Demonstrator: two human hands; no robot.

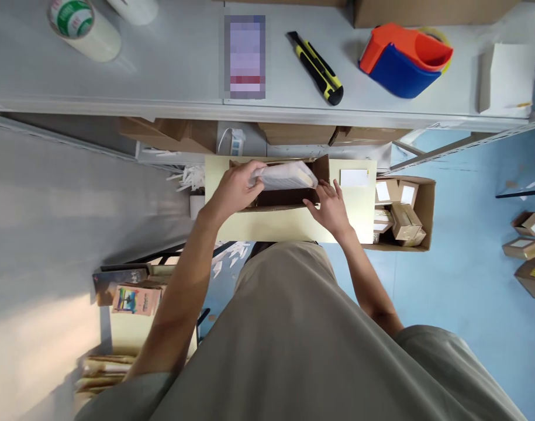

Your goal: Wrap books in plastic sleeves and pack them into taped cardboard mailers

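My left hand [242, 186] grips the left end of a pale package in clear plastic wrap [287, 175], fingers curled round its edge. What is inside the wrap I cannot make out. The package is tilted over the mouth of an open cardboard box [280, 200], whose inside looks dark. At the package's right end is my right hand [330, 204], fingers spread, close to the box's right flap; whether its fingertips touch the package I cannot tell. Under the box lies a pale yellow tabletop [355, 225], with a white label pad [354, 177] right of the box.
Above, a grey shelf [171, 70] bears a yellow-black utility knife [317, 67], an orange-blue tape dispenser [403, 61] and a tape roll [85, 29]. Right of the table stands a carton [428, 216] of small boxes. Books [136, 300] lie at lower left.
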